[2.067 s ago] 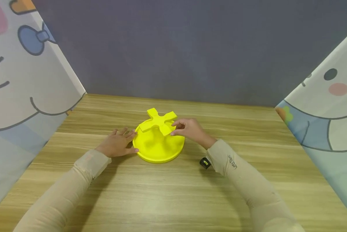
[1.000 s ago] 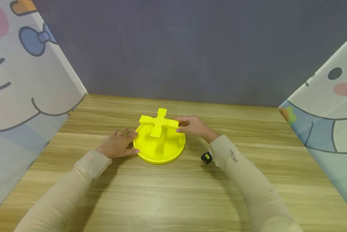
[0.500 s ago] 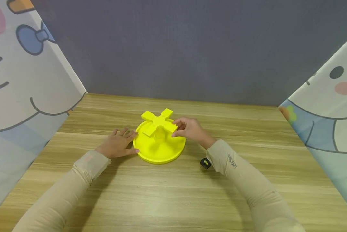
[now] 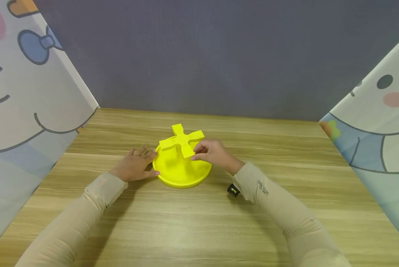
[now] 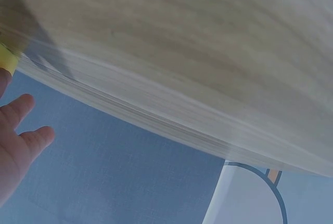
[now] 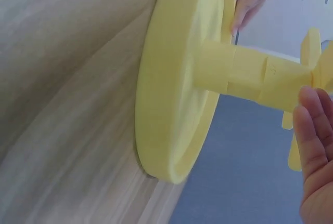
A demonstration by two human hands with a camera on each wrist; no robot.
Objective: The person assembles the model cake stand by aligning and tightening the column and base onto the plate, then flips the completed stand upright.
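A yellow round base (image 4: 182, 180) with a raised rim sits on the wooden table. From its middle rises a yellow post (image 6: 244, 73), which carries a four-armed yellow cross (image 4: 182, 140). My right hand (image 4: 214, 152) has thumb and fingertips at the near right arm of the cross, pinching its end. In the right wrist view the fingers (image 6: 315, 130) lie beside the cross, and the thumb is out of sight. With fingers spread, my left hand (image 4: 132, 166) rests at the left rim of the base. Its fingertips also show at the edge of the left wrist view.
The wooden table (image 4: 172, 230) reaches back to a dark grey panel (image 4: 199, 59). Cartoon-printed panels (image 4: 36, 92) stand at the left and right sides. A small black device (image 4: 233, 190) shows beneath my right wrist.
The cross has turned clockwise, seen from above, with my right hand following one arm round toward me and slightly left. My left hand and the base have stayed put.
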